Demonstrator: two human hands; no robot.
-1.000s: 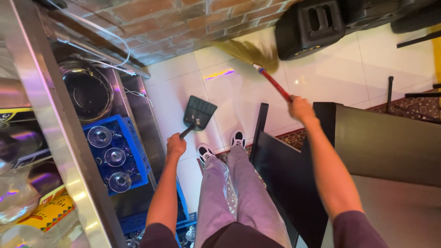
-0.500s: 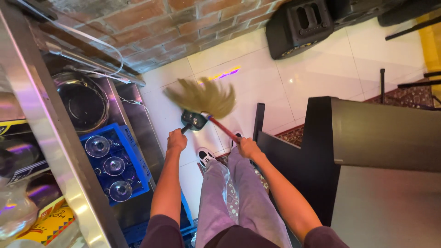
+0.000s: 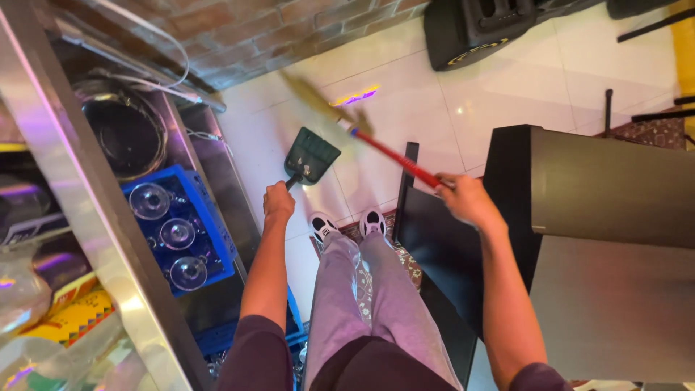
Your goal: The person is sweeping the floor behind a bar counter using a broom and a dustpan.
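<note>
Sweeping is underway: the left hand point(image 3: 279, 203) grips a dark green plastic dustpan point(image 3: 311, 155) low over the white tiled floor point(image 3: 507, 94) while the right hand point(image 3: 467, 199) clasps a red-handled straw broom point(image 3: 394, 153), its blurred bristles seemingly beside the pan, so debris needs drawing in.

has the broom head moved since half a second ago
Yes. The broom bristles were right above the green dustpan; now they have swung up and left of it, toward the brick wall.

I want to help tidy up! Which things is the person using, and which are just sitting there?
Using: broom in right hand; green dustpan in left hand.
Sitting there: blue crate of glasses, black speaker, metal bowl.
</note>
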